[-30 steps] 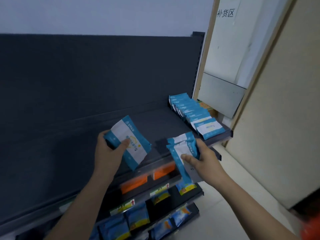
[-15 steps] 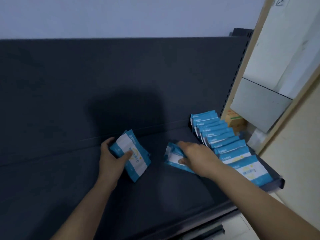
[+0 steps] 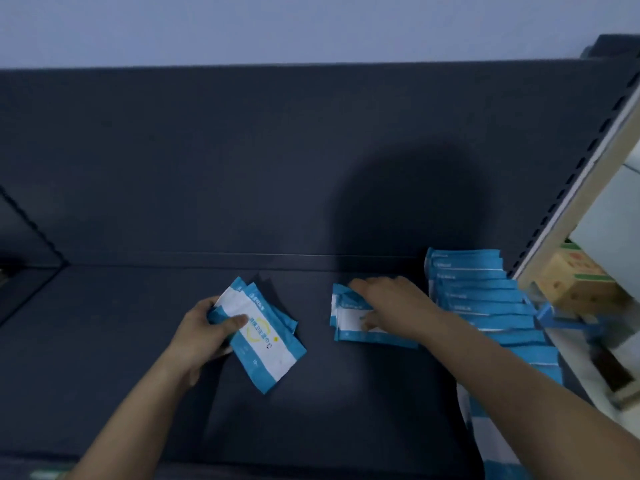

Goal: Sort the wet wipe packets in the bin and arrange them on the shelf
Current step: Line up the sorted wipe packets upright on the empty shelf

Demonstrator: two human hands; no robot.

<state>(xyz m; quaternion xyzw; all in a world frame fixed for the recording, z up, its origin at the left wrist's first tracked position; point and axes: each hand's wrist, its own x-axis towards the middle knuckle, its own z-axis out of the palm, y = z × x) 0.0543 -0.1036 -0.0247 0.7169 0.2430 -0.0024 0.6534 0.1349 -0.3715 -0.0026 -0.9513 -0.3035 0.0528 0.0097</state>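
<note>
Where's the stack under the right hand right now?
Head view, right of centre: the stack lies on the shelf beneath the right hand, just left of the packet row.

We look through one wide-angle camera worn on the head, facing forward and steeply down at the shelf point(image 3: 104, 341) from close over it, near enough to make out print on the packets point(image 3: 266, 344), with the back panel point(image 3: 242, 150) square ahead and the wall point(image 3: 277, 26) above.
</note>
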